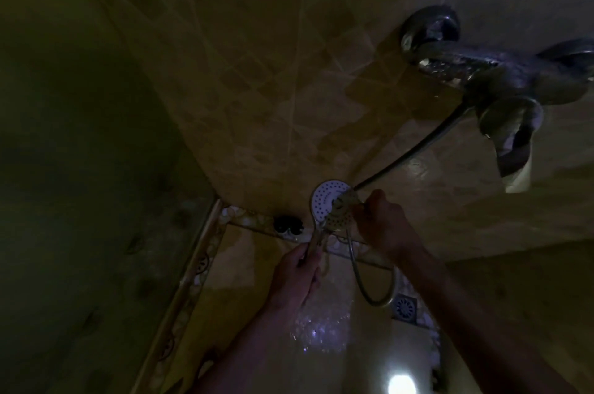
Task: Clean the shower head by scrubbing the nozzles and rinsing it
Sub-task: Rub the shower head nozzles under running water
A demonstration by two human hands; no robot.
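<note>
The shower head (323,197) is round with a white dotted nozzle face that points toward me, low at the centre. My left hand (297,274) is closed around its handle from below. My right hand (382,223) comes in from the right with its fingers pinched on a small round, dotted scrubbing piece (338,219). This piece touches the head's lower right edge, and the dark hides its details. Water splashes on the floor (321,329) under the hands.
A metal hose (373,292) loops below the hands and runs up to the chrome mixer tap (501,78) on the tiled wall at upper right. A floor drain (404,307) lies right of the splash. A dark object (287,226) sits at the wall's base.
</note>
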